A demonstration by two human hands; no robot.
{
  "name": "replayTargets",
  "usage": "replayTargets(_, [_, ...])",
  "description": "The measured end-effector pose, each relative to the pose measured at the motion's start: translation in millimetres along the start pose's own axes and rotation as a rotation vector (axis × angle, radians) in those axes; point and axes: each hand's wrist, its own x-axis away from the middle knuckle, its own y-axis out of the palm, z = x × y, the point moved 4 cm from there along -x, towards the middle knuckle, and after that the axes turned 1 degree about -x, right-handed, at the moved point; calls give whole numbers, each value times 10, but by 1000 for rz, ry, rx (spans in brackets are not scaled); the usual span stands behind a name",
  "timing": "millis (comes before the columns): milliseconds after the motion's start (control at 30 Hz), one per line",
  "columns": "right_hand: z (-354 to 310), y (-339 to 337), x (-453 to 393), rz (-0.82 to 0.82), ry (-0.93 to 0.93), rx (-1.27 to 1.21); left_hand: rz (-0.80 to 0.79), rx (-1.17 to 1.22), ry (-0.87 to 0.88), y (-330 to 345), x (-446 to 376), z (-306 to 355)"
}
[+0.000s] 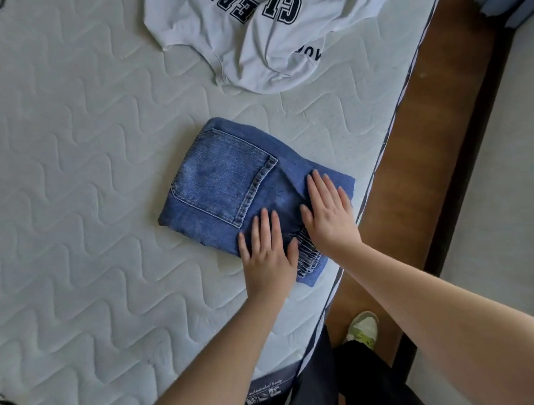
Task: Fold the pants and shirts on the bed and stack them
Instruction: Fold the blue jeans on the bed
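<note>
Jeans (225,180) folded into a compact block, back pocket up, elastic waistband bunched at the end nearest me. They lie on the mattress (66,186), close to its right edge.

My left hand (268,250) lies flat on the jeans' near corner, fingers straight and together, palm down. My right hand (328,212) lies flat just beside it, toward the jeans' right end, fingers straight and slightly spread. Neither hand grips anything; both press.

Step in hand, as I judge it: smoothing and flattening the finished fold. Jeans look done.

Shirt (262,33) lies beyond the jeans, well apart from them, crumpled, dark lettering showing, not yet folded. Nothing stacked so far.

Next move likely calls for lifting both hands off without dragging the top layer, then reaching past the jeans for the shirt, spreading it flat, folding it, and setting it with the jeans.

Outward from the jeans: wooden bed frame (430,144) runs along the mattress edge to their right; my shoe (363,327) shows on the near side, below the frame.
</note>
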Motion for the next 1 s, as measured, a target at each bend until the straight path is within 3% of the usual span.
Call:
replayTargets(200, [239,192,-183,-123,-25,72,-54,-16,31,185,-34,-39])
replayTargets(400, [235,43,-253,-189,-11,42,-312,-3,28,109,-186,-97])
replayTargets(467, [180,-24,-285,-173,6,73,-227,16,120,-147,-347,-177])
replayTargets(533, [68,-105,-313,-116,31,92,-11,4,238,-433,-528,-335])
replayTargets(633, [-249,-186,-352,5,-33,81,166,-76,254,-658,-922,-695])
replayTargets(800, [-748,-149,-560,81,-181,33,250,-109,149,-709,-1398,-1084])
replayTargets(1000, [-487,190,-739,-68,-227,228,254,-154,177,-338,-1172,-1219])
